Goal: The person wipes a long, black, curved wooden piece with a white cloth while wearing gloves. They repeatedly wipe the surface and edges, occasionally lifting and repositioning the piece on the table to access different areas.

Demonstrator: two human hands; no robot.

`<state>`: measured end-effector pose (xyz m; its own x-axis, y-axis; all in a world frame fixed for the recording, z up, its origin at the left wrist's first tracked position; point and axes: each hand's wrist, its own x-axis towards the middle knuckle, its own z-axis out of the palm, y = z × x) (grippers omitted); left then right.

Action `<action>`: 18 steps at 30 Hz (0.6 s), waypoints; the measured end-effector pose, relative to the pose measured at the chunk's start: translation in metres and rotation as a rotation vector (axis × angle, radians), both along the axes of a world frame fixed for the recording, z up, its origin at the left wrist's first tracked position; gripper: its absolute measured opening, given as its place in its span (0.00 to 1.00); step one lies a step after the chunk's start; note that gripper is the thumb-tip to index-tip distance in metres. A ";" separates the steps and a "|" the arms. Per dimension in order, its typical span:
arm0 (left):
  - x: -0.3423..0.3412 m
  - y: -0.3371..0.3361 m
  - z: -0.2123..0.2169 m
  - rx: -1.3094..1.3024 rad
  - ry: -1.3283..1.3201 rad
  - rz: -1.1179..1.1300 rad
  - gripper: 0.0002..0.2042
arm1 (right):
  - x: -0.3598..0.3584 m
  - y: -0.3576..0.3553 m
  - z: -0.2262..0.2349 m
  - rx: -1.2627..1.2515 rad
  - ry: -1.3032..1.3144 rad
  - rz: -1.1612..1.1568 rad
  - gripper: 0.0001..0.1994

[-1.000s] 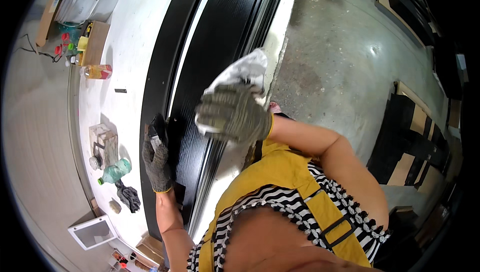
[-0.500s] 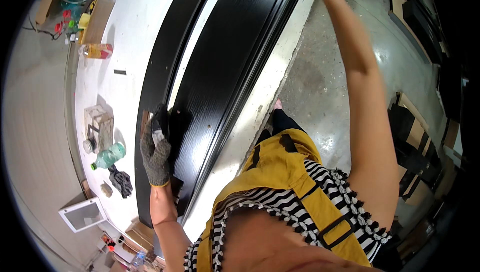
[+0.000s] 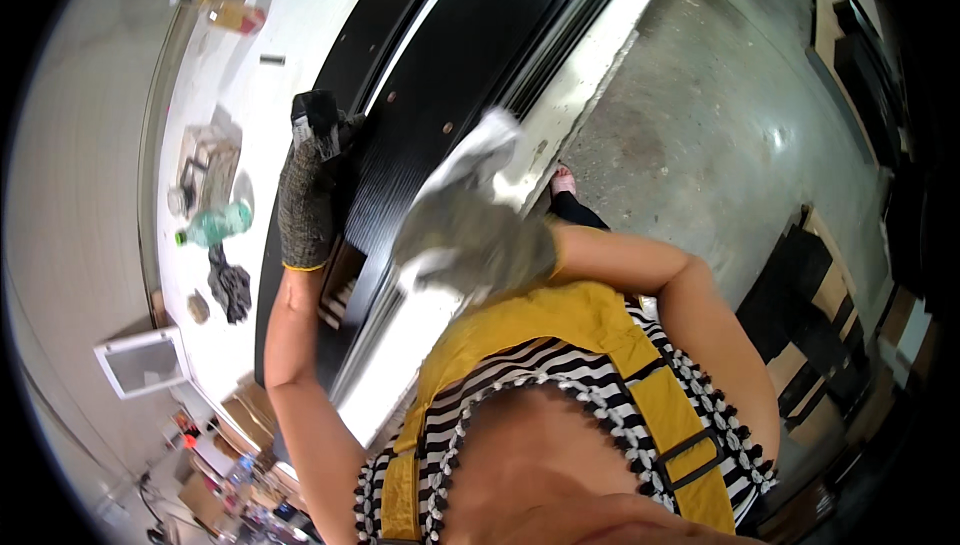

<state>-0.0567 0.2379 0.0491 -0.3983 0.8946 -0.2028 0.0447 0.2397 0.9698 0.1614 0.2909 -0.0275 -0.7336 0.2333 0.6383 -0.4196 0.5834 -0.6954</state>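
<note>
Both with fingers curled by the black panel (image 3: 475, 40), left hand (image 3: 305, 185) grips dark object (image 3: 316, 105), right hand (image 3: 470, 240) white cloth (image 3: 487, 143); panel's left, bottle label (image 3: 248, 21) illegible.

Cloth (image 3: 485, 150) motion-blurred; glare on floor (image 3: 700, 125); edges bowed, corners black.

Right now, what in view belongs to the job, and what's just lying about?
Apparently in use:
- white cloth, in the right hand
- dark object, in the left hand
- wide black panel, beside the hands

Seemingly just lying about:
- green bottle
- crumpled black material
- amber bottle
- rectangular container
</note>
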 end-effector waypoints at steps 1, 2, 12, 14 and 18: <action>-0.005 -0.015 0.003 -0.026 0.027 -0.037 0.25 | 0.013 0.035 0.002 0.031 -0.023 -0.117 0.15; -0.007 -0.038 0.008 -0.086 -0.043 0.067 0.25 | 0.024 0.074 0.004 0.110 -0.051 -0.265 0.14; -0.031 -0.113 -0.012 0.084 -0.111 0.208 0.25 | 0.009 0.134 0.020 0.669 -0.078 -0.983 0.12; -0.029 -0.107 -0.010 0.133 -0.290 0.185 0.25 | -0.013 0.045 -0.006 0.384 -0.102 -0.671 0.19; -0.029 -0.108 -0.007 0.172 -0.422 0.132 0.24 | -0.059 -0.121 -0.013 0.294 -0.019 -0.188 0.28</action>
<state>-0.0856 0.1301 0.0422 -0.4255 0.8767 -0.2246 -0.3818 0.0511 0.9228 0.1023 0.1704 -0.0407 -0.7072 0.1741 0.6853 -0.2743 0.8258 -0.4928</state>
